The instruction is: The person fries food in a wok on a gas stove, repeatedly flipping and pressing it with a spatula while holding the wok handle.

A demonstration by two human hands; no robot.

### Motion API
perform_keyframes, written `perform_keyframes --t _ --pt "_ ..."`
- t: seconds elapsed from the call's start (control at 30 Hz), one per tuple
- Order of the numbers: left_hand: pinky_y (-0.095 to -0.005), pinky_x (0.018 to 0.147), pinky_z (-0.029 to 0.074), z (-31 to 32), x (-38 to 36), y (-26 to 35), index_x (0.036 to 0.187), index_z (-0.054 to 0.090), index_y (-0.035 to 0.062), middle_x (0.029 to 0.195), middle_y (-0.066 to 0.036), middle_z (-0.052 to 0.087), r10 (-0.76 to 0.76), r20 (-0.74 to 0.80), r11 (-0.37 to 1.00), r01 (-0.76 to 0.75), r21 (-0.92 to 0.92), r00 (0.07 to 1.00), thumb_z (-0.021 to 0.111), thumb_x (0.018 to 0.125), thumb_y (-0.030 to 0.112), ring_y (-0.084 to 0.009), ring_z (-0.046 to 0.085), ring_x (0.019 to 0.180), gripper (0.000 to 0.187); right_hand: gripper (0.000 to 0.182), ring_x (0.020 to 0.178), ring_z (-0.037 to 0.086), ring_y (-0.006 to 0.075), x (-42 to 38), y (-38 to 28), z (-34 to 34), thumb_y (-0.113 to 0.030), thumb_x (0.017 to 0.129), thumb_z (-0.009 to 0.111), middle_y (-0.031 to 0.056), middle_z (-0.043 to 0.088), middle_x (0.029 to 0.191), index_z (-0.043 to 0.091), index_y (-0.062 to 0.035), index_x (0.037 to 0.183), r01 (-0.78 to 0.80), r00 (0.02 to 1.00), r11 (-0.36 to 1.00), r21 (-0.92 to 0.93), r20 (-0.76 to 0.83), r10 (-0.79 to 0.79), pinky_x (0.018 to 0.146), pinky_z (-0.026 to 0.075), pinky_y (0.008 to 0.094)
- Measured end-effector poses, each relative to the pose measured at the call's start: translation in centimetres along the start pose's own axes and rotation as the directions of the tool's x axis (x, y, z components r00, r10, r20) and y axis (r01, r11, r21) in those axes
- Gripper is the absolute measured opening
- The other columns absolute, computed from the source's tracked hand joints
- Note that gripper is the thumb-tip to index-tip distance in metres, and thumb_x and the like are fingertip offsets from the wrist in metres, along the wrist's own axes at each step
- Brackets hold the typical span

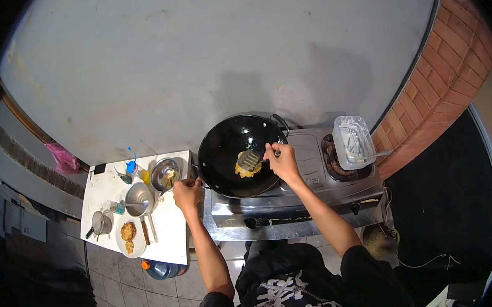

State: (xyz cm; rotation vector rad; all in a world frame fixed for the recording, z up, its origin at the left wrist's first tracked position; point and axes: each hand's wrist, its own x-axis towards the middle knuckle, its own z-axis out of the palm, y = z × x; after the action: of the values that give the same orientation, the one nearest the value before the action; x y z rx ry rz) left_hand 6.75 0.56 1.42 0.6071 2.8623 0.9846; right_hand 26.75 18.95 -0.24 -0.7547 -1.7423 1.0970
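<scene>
A black wok (223, 149) sits on the left burner of a steel gas stove (311, 191). A yellow fritter (247, 169) lies in the wok's middle. My right hand (281, 161) grips the handle of a slotted metal spatula (250, 159), whose blade rests on the fritter. My left hand (186, 193) holds the wok's near-left handle at the rim.
A white side table (172, 238) to the left holds a plate with fried fritters (128, 237), a metal bowl of batter (165, 174), a strainer ladle (139, 196), a small pot (98, 223) and bottles. A clear plastic container (352, 140) sits on the right burner. A brick wall (441, 83) stands right.
</scene>
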Motion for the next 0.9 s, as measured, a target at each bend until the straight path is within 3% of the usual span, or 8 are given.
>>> perform_keyframes --t 0.07,0.3,0.4,0.53,0.6,0.63,0.7,0.9 --pt "-0.0391 0.069 0.051 0.1 -0.2 0.3 0.078 0.070 0.0056 0.075 -0.011 0.069 -0.001 -0.035 1.000 0.002 0.016 0.999 0.079 0.070 0.032 -0.0288 0.067 0.076 0.029 0.035 0.047 0.058 0.0146 -0.2 -1.0 -0.9 -0.017 0.092 0.056 0.0116 0.058 0.052 0.060 0.0038 0.064 -0.147 0.989 0.988 -0.034 0.018 0.148 0.048 0.042 0.0312" --pt "-0.0399 0.069 0.052 0.8 -0.2 0.0 0.076 0.071 0.0060 0.075 -0.010 0.069 -0.004 -0.090 0.999 0.008 0.045 0.996 0.078 0.070 0.032 -0.0309 0.067 0.076 0.028 0.034 0.036 0.050 0.0106 -0.6 -1.2 -1.0 -0.018 0.091 0.059 0.0051 0.053 0.046 0.060 0.0012 0.064 -0.213 0.975 0.970 0.114 0.093 0.203 0.037 0.035 0.0270" --pt "-0.0410 0.069 0.052 0.6 -0.9 0.8 0.077 0.072 0.0062 0.075 -0.012 0.069 -0.045 -0.111 0.998 0.048 0.029 0.993 0.078 0.070 0.033 -0.0326 0.067 0.075 0.028 0.033 0.034 0.048 0.0078 -0.5 0.0 0.2 -0.019 0.091 0.062 0.0015 0.051 0.045 0.057 -0.0008 0.064 -0.112 0.990 0.978 0.177 0.099 0.096 0.033 0.033 0.0226" --pt "-0.0417 0.069 0.052 0.7 -1.2 1.0 0.078 0.073 0.0060 0.074 -0.013 0.069 -0.044 -0.150 0.998 0.052 0.045 0.988 0.076 0.072 0.033 -0.0337 0.067 0.075 0.027 0.035 0.035 0.045 0.0076 -0.2 0.5 0.4 -0.018 0.090 0.063 0.0040 0.049 0.044 0.055 0.0002 0.062 -0.138 0.982 0.980 0.145 0.149 0.116 0.035 0.031 0.0253" --pt "-0.0412 0.069 0.052 0.8 -1.4 1.0 0.078 0.073 0.0058 0.074 -0.012 0.069 -0.044 -0.158 0.998 0.052 0.042 0.986 0.075 0.073 0.032 -0.0333 0.067 0.074 0.027 0.032 0.047 0.058 0.0326 0.3 0.6 0.3 -0.014 0.085 0.064 0.0184 0.055 0.053 0.053 0.0036 0.061 0.101 0.991 0.984 -0.150 0.104 -0.086 0.045 0.042 0.0345" --pt "-0.0407 0.070 0.052 0.9 -1.4 1.0 0.079 0.073 0.0056 0.074 -0.012 0.069 -0.044 -0.169 0.998 0.050 0.033 0.985 0.075 0.073 0.032 -0.0330 0.067 0.074 0.027 0.032 0.047 0.058 0.0326 0.5 0.5 0.2 -0.014 0.085 0.064 0.0184 0.055 0.053 0.053 0.0036 0.061 0.097 0.991 0.984 -0.149 0.105 -0.082 0.045 0.042 0.0345" --pt "-0.0399 0.070 0.052 1.1 -1.4 0.9 0.079 0.073 0.0052 0.073 -0.012 0.069 -0.045 -0.168 0.998 0.050 0.028 0.985 0.075 0.073 0.031 -0.0321 0.067 0.073 0.027 0.030 0.061 0.058 0.0408 0.8 0.0 0.2 -0.013 0.083 0.062 0.0225 0.055 0.061 0.051 0.0047 0.061 -0.026 0.992 0.980 -0.199 0.115 0.050 0.052 0.044 0.0398" --pt "-0.0375 0.068 0.052 1.2 -1.1 0.6 0.081 0.073 0.0034 0.071 -0.011 0.069 -0.047 -0.152 0.999 0.047 -0.005 0.987 0.076 0.073 0.029 -0.0288 0.068 0.070 0.026 0.029 0.067 0.059 0.0426 1.5 -0.4 1.1 -0.015 0.083 0.061 0.0230 0.057 0.063 0.052 0.0045 0.062 -0.031 0.991 0.962 -0.273 0.115 0.065 0.056 0.045 0.0449"
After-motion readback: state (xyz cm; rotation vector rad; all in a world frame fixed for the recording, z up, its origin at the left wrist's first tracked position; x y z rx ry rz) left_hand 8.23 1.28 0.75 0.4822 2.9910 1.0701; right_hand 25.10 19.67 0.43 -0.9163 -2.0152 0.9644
